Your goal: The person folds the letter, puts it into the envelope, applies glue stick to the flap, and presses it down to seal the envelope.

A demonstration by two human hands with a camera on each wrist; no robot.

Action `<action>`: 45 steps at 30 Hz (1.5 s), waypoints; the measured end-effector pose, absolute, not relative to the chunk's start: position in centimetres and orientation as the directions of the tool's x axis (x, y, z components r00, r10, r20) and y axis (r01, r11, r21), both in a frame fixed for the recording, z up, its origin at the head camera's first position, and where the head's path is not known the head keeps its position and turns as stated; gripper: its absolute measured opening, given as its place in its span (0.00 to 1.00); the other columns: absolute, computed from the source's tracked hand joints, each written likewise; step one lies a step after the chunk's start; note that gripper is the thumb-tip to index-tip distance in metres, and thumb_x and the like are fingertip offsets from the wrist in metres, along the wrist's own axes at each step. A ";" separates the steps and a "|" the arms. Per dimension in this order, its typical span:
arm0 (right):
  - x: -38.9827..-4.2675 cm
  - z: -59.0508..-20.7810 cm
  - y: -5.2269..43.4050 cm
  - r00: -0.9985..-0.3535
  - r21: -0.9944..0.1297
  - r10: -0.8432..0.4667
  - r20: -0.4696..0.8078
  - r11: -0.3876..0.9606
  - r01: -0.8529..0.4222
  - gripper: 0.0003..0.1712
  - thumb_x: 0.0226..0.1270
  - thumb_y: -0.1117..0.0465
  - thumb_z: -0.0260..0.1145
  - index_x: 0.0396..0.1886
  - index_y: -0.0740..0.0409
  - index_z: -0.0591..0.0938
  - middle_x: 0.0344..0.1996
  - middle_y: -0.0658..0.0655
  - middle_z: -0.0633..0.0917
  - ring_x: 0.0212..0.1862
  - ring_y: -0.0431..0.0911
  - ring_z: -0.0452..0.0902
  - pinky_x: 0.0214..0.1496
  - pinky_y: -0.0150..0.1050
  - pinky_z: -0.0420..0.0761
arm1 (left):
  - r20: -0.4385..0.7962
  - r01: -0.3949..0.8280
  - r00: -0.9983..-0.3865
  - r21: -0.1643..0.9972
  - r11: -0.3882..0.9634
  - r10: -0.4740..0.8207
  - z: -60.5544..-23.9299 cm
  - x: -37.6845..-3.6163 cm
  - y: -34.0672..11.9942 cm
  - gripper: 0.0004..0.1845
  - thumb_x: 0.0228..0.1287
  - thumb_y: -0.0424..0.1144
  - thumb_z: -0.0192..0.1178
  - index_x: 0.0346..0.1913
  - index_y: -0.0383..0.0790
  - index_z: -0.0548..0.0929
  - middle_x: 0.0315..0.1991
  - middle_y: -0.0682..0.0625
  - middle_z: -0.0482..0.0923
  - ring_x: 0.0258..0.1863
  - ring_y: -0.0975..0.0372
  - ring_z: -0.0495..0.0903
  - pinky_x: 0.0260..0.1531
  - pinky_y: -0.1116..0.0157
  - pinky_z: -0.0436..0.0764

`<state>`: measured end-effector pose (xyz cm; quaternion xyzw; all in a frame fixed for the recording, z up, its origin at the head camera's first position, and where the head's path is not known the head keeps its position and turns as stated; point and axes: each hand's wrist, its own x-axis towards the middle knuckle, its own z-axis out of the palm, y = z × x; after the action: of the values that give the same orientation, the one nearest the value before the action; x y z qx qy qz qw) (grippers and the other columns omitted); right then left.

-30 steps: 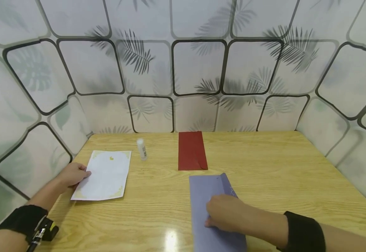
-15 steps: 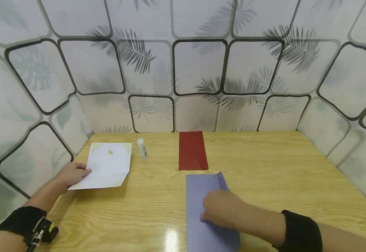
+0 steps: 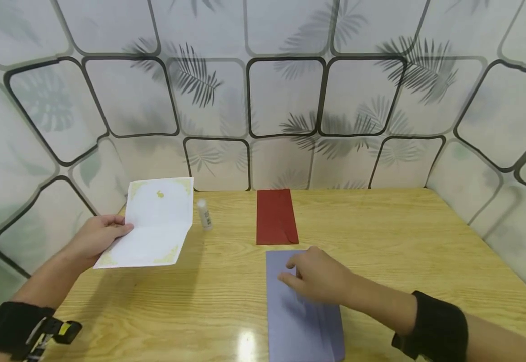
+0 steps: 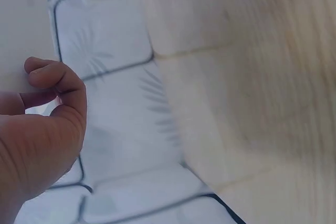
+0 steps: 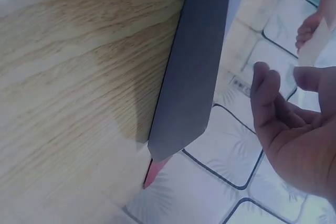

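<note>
My left hand pinches a creased white sheet of paper by its left edge, raised off the table. Gold ornaments mark the paper's corners, and a small gold figure sits near its top. Over the lavender envelope hovers my right hand, thumb and forefinger apart with nothing between them. The envelope lies lengthwise on the table, its long flap standing up in the right wrist view. There, the right hand appears beside the flap with loosely bent fingers.
A red envelope lies at the back middle of the wooden table. Left of it stands a small white glue stick, close to the paper's right edge. Patterned cloth walls enclose the back and sides.
My left hand has lifted the paper up off the table and tilted it. My right hand has risen from the lavender envelope and its fingers have opened. The envelope has shifted slightly left.
</note>
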<state>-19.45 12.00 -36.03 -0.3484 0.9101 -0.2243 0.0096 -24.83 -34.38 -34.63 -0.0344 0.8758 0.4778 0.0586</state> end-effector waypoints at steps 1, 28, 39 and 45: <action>-19.6 -35.9 12.0 -0.765 -0.475 -0.629 0.134 0.637 -0.607 0.17 0.72 0.54 0.65 0.34 0.64 0.88 0.08 0.41 0.74 0.13 0.27 0.64 0.23 0.26 0.73 | -0.132 -0.107 -0.991 0.854 0.509 0.013 -34.3 -24.7 -33.7 0.21 0.77 0.41 0.53 0.56 0.23 0.69 0.38 0.53 0.75 0.31 0.69 0.79 0.31 0.67 0.83; -20.7 -34.9 11.4 -0.930 -0.999 -0.366 -0.035 0.048 0.018 0.19 0.74 0.65 0.58 0.54 0.80 0.75 0.39 0.60 0.88 0.37 0.43 0.86 0.39 0.37 0.85 | -0.119 -0.110 -0.988 0.990 0.094 0.102 -34.3 -19.8 -16.1 0.08 0.72 0.30 0.57 0.47 0.29 0.73 0.31 0.51 0.78 0.28 0.66 0.80 0.28 0.69 0.81; -21.3 -35.5 12.7 -0.937 -0.996 -0.348 -0.010 -0.084 0.042 0.20 0.72 0.70 0.57 0.58 0.80 0.73 0.37 0.52 0.88 0.38 0.41 0.86 0.40 0.34 0.85 | -0.057 -0.124 -0.935 0.977 -0.171 0.351 -34.6 -19.7 -16.9 0.13 0.74 0.29 0.48 0.54 0.36 0.79 0.27 0.51 0.84 0.21 0.65 0.77 0.23 0.70 0.79; -21.5 -36.1 13.2 -0.915 -0.993 -0.403 0.027 -0.116 0.022 0.11 0.70 0.71 0.59 0.45 0.61 0.85 0.37 0.49 0.89 0.38 0.42 0.86 0.39 0.35 0.86 | -0.072 -0.203 -0.866 0.955 -0.216 0.495 -34.6 -19.9 -16.8 0.16 0.79 0.39 0.40 0.44 0.40 0.80 0.31 0.51 0.83 0.26 0.62 0.82 0.28 0.66 0.84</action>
<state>-21.55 13.23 -36.06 -0.1466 0.6490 -0.7323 0.1450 -19.94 -16.82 -34.62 0.1250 0.5835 0.7697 0.2269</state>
